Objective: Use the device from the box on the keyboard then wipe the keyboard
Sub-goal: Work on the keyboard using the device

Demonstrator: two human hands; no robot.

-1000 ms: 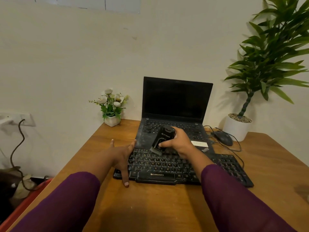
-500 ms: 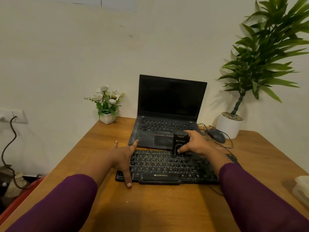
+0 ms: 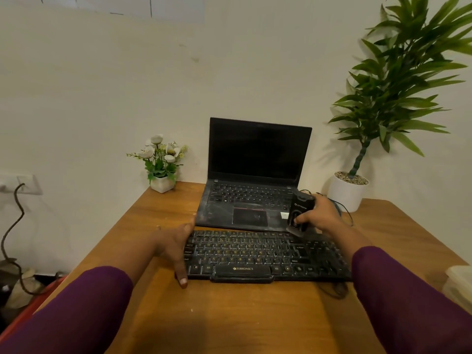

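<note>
The device [image 3: 300,210] is clasped upright by the right grip [image 3: 320,217] at the far edge of the keyboard [image 3: 255,251]; the left grip [image 3: 173,242] is spread open against its left end.

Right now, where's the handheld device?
Head view, right of centre: the right hand grips the black device, its lower end at the keyboard's far edge, beside the laptop's front right corner.

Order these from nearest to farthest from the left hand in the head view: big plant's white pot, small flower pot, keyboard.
1. keyboard, touched at its left end by the left hand.
2. small flower pot, back left.
3. big plant's white pot, far right.
</note>
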